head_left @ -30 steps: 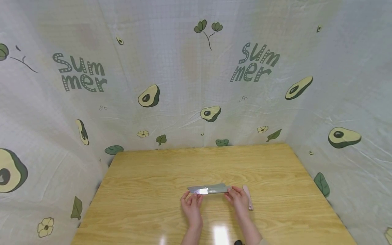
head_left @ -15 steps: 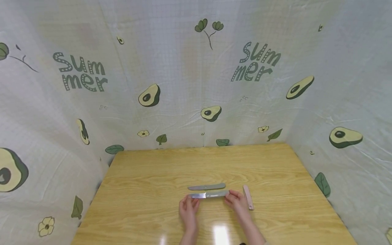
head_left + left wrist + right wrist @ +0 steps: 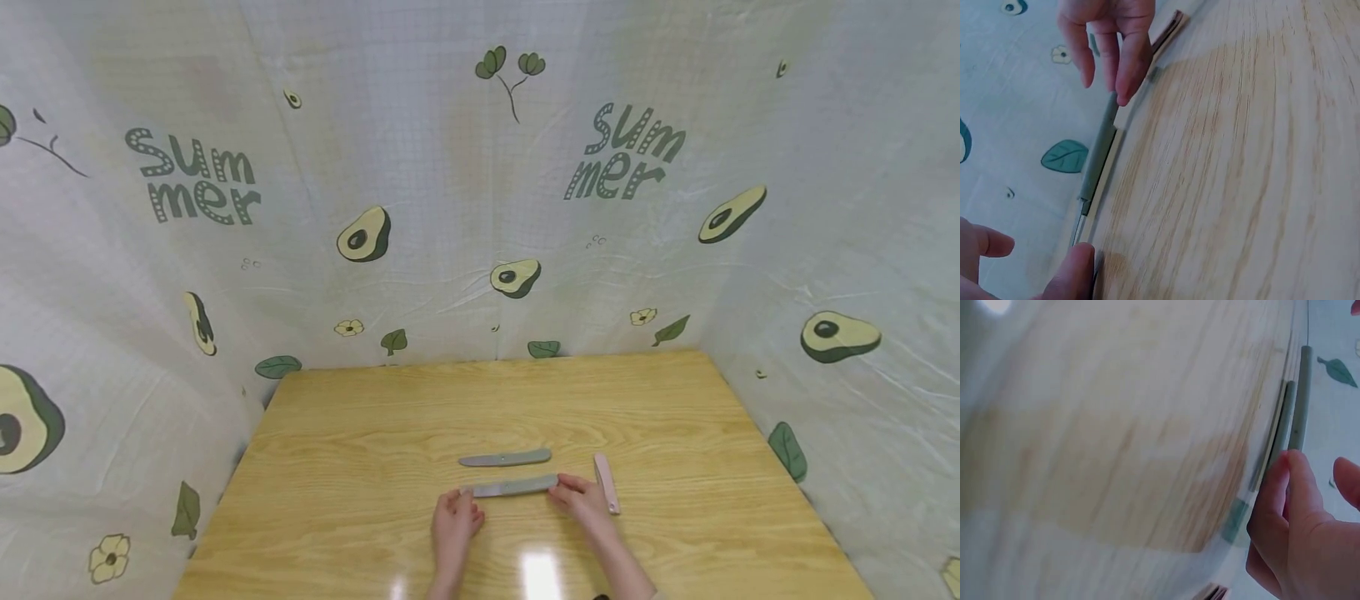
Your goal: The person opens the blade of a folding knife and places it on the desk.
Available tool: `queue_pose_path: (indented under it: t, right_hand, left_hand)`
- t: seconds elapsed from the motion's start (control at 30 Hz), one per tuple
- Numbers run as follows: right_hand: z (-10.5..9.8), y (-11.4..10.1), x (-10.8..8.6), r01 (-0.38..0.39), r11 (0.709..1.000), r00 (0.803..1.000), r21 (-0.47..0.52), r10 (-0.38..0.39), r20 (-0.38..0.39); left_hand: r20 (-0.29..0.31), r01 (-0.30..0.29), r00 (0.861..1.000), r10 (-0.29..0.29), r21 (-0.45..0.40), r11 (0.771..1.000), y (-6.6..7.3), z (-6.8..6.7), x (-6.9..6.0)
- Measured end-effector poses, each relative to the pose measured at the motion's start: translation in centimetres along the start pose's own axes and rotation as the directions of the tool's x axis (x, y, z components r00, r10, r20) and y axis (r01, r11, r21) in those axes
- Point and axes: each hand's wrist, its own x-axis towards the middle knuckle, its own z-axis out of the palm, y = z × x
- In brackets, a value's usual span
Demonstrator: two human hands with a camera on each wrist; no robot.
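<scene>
A folding knife point(image 3: 528, 485) with a grey-green handle lies crosswise, blade extended to the left. My right hand point(image 3: 588, 500) pinches the handle's end between thumb and fingers. At the blade's tip, the thumb and fingers of my left hand point(image 3: 453, 521) hold it, though the left fingers partly hide the tip. Seen in the left wrist view, the handle point(image 3: 1099, 159) runs close along the tabletop. A second grey-green knife point(image 3: 525, 457), also unfolded, lies just behind and roughly parallel. Beside my right hand is a pink folding knife point(image 3: 606, 479), apparently folded.
All of this is on a wood-grain table point(image 3: 360, 450). A pale cloth point(image 3: 435, 167) printed with avocados and leaves hangs around its back and sides. Light reflects off the table's front part.
Both hands have brought the held knife toward the person, away from the second knife, which it overlapped in view before. The second knife and the pink one stay in place.
</scene>
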Motion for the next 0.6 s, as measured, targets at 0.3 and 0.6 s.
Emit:
queue_pose_path:
  t: [0.3,0.6]
  right_hand:
    - [0.3,0.1,-0.3,-0.03,0.994,1.0,-0.105,0.03,0.0]
    - [-0.1,0.1,-0.2,-0.036,0.997,0.997,-0.065,0.041,0.069]
  left_hand:
    - [-0.027,0.041,0.999,-0.038,0.115,0.993,0.4,-0.8,0.2]
    - [0.021,-0.028,1.0,0.024,0.206,0.978,0.6,-1.4,0.3]
